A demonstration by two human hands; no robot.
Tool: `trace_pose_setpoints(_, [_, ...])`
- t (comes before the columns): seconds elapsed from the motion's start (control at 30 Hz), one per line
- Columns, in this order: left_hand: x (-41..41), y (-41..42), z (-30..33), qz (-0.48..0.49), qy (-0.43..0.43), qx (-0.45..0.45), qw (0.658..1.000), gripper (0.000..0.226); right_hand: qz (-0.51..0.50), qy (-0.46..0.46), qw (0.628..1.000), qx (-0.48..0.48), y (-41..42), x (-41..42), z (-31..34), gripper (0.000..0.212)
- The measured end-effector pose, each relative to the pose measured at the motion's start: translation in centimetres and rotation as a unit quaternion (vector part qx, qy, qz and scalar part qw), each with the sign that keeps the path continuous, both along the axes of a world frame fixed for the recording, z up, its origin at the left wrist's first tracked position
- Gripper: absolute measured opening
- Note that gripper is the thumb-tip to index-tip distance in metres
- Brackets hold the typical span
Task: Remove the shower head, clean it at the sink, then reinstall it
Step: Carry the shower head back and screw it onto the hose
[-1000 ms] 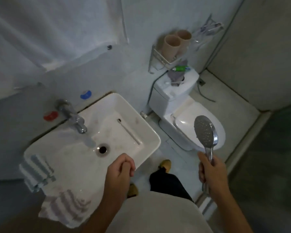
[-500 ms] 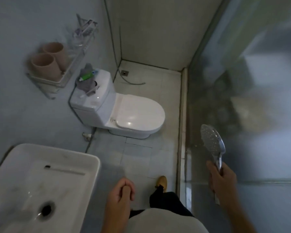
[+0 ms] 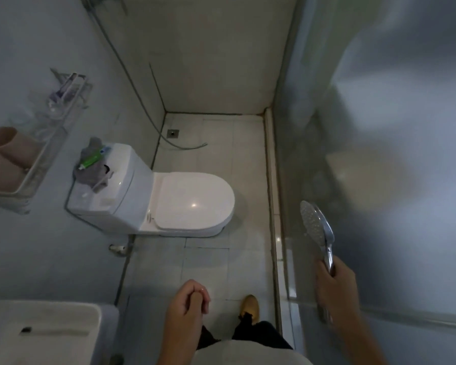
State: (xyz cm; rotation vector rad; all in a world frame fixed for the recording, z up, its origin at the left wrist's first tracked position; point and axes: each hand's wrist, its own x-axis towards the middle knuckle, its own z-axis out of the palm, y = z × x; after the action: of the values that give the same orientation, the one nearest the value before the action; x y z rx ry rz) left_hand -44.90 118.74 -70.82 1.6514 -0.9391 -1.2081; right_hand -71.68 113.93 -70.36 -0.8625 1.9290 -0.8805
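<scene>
My right hand (image 3: 336, 288) grips the handle of a chrome shower head (image 3: 316, 226), held upright at the right with its round spray face turned to the left, in front of a frosted glass panel (image 3: 379, 154). My left hand (image 3: 188, 302) hangs at the bottom centre with its fingers curled in and nothing in it. A corner of the white sink (image 3: 37, 333) shows at the bottom left. The loose end of a shower hose (image 3: 184, 146) lies on the floor tiles in the far corner, near a floor drain (image 3: 173, 133).
A white toilet (image 3: 174, 201) with its lid down stands against the left wall, a green tube and grey cloth (image 3: 92, 164) on its tank. A wall rack (image 3: 29, 159) with two beige cups hangs at left. A low curb (image 3: 270, 180) separates the floor from the glass.
The view has swung right, away from the sink toward the toilet and shower corner. The sink has slid to the bottom left. My right hand still carries the shower head.
</scene>
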Motion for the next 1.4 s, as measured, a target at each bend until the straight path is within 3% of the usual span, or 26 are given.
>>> trace_pose_setpoints(0.3, [-2.6,-5.2,-1.2,0.004,0.004,0.055,0.998,0.040,-0.045,-0.013,0.997,0.055,-4.5,-3.1,-1.6,0.024])
trace_pose_setpoints(0.5, [-3.4,-13.3,-2.7,-0.003,0.015,0.097,0.995,0.051,-0.039,0.015,0.997,0.067,-10.1,-4.1,-2.5,0.023])
trace_pose_setpoints(0.63, [-3.7,-21.2,-1.6,-0.002,0.002,0.067,0.998,0.033,-0.060,0.044,0.994,0.079,-16.3,-4.9,-3.2,0.025])
trace_pose_setpoints(0.77, [-3.2,-28.8,-0.3,0.001,-0.007,0.034,0.999,0.033,-0.060,0.106,0.989,0.079,-23.5,-5.2,-2.6,0.029])
trace_pose_setpoints(0.9, [-3.3,-34.1,-0.3,-0.002,-0.003,0.046,0.999,0.034,-0.036,0.172,0.983,0.047,-30.0,-4.9,-1.3,0.030])
trace_pose_setpoints(1.2, [-5.9,-42.9,-1.2,-0.014,0.005,0.117,0.993,0.036,-0.015,0.195,0.978,0.069,-39.6,-5.3,-1.3,0.032])
trace_pose_setpoints(1.4, [-9.3,-51.7,0.1,0.051,0.018,0.075,0.996,0.037,0.049,0.199,0.974,0.094,-47.9,-7.0,-1.0,0.027])
